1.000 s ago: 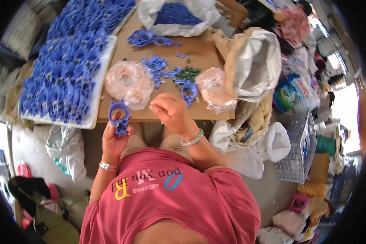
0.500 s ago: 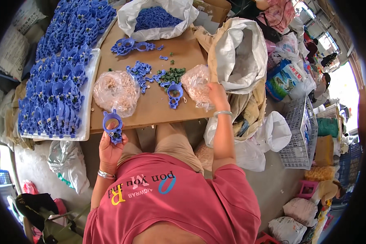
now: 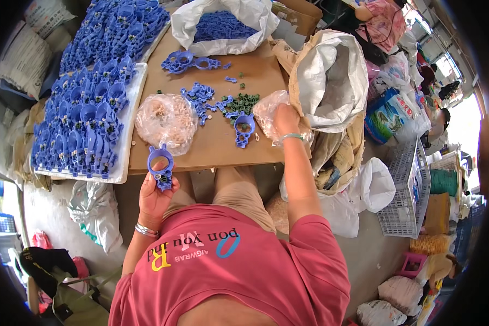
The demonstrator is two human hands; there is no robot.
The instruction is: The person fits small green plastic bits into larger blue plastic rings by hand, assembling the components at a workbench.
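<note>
My left hand (image 3: 156, 194) grips a blue plastic part with a round ring (image 3: 169, 158) upright, just off the table's near edge. My right hand (image 3: 286, 118) reaches into a clear plastic bag of small beige pieces (image 3: 265, 113), where its fingertips are hidden. A second, similar bag of beige pieces (image 3: 168, 124) lies on the left of the brown table (image 3: 214, 148). Between the bags are a heap of small blue pieces (image 3: 200, 95) and a pile of small green pieces (image 3: 244, 103). A like blue ring part (image 3: 244, 130) rests below the green pile.
A white tray (image 3: 137, 103) at the left carries rows of blue parts. An open white sack of blue pieces (image 3: 223, 26) stands at the back, beside larger blue parts (image 3: 183, 63). Right of the table are another open sack (image 3: 328, 81) and a grey plastic crate (image 3: 402, 185).
My right hand has gone from the right edge of the beige-piece bag down into it. My left hand still holds the blue ring part. The whole view has shifted slightly.
</note>
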